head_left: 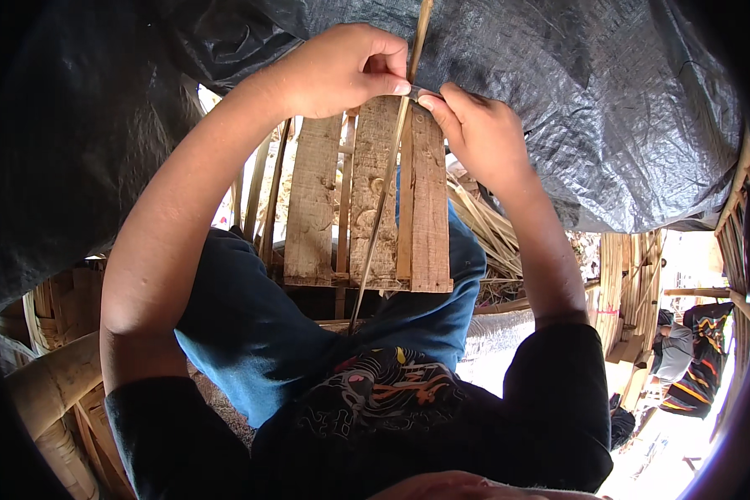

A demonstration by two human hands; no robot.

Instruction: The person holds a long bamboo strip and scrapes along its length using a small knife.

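A long, thin bamboo strip [385, 190] runs slanting from the top of the view down between my knees. My left hand [342, 71] pinches it near its upper part, thumb and forefinger closed at its edge. Just to the right, my right hand [485, 137] is closed, with its thumb and forefinger at a small, thin, greyish blade-like piece [420, 89] that touches or nearly touches the strip. Its exact kind is too small to make out. Beneath the strip stands a bench of rough wooden slats [312, 204].
Black plastic sheeting [592, 108] hangs across the far side. Split bamboo strips [496, 229] lie in a heap right of the bench. A thick bamboo pole [54, 383] crosses at the lower left. At the far right is a person in dark clothing [700, 358].
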